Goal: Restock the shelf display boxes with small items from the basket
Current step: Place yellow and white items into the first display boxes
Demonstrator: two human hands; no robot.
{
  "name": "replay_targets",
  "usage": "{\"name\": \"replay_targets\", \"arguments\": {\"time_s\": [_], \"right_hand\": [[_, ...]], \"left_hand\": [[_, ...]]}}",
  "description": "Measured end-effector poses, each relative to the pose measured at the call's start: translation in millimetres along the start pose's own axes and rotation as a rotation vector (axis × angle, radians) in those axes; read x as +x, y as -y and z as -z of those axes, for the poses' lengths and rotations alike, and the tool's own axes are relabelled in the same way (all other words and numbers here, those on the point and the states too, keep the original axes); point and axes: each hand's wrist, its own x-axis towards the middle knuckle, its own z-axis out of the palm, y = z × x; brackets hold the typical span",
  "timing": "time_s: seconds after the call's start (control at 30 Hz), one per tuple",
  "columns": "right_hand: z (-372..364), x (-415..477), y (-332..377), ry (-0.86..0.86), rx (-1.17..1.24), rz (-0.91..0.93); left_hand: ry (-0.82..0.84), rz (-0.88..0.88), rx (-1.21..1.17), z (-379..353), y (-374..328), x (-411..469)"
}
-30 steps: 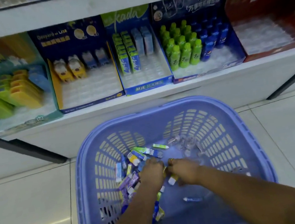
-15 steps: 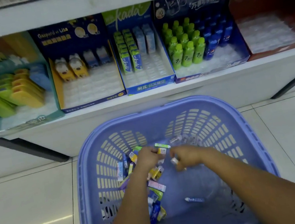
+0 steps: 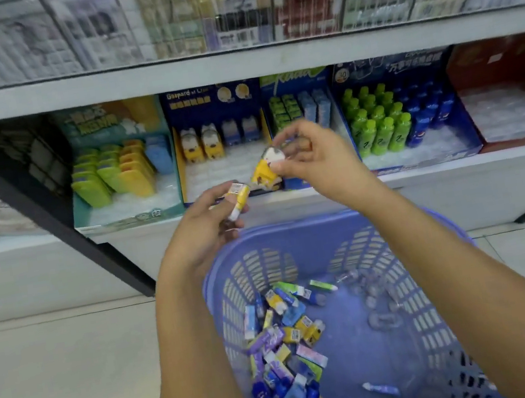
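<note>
Yellow item (image 3: 265, 172) pinched in right hand (image 3: 313, 159), second yellow item (image 3: 238, 199) gripped in left hand (image 3: 205, 225), above basket (image 3: 406, 279)

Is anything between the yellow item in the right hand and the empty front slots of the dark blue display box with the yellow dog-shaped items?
Nothing visible blocks it. The right hand holds the yellow item just in front of the dark blue display box, whose front slots look empty. The left hand sits lower, off that path.
</note>
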Motion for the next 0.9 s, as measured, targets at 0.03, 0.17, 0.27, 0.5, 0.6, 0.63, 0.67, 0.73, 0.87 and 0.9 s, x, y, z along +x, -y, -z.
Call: {"name": "replay_targets", "arguments": {"time_s": [0.03,0.17,0.27,0.5,0.6,0.63,0.67,0.73,0.87,0.9], "right_hand": [[-12.1,14.2,4.7,-0.053,-0.057,0.063],[-62.4,65.0,10.2,-0.102,-0.256,0.222],[-89.0,87.2,5.4,-0.014,-0.445,0.274],[-109.1,107.5,-2.3,0.102,-0.693,0.234],[-107.1,107.7,-1.6,0.085,-0.724,0.254],[-106.6,106.3,-1.6,0.07,-0.725,0.258],[-106.2,105.3,-0.9,0.06,-0.733,0.253],[-105.8,107.3,3.4,0.085,-0.8,0.246],[-101.7,112.2,26.7,0.182,-0.937,0.244],[-98.9,107.3,33.2,0.19,-0.906,0.244]], "left_hand": [[-0.06,-0.026,-0.06,6.3,-3.0,-1.8],[-0.196,-0.074,-0.254,23.9,-7.4,-8.1],[-0.224,-0.104,-0.244,36.7,-5.3,-10.0],[-0.285,-0.105,-0.315,53.5,-8.6,-14.3],[-0.264,-0.099,-0.329,53.3,-11.4,-14.8],[-0.26,-0.097,-0.339,52.2,-12.6,-15.4],[-0.258,-0.097,-0.349,50.9,-13.8,-15.9],[-0.268,-0.093,-0.358,48.2,-15.3,-16.4],[-0.266,-0.049,-0.321,40.6,-14.8,-17.0],[-0.262,-0.028,-0.306,38.3,-15.1,-17.0]]}}
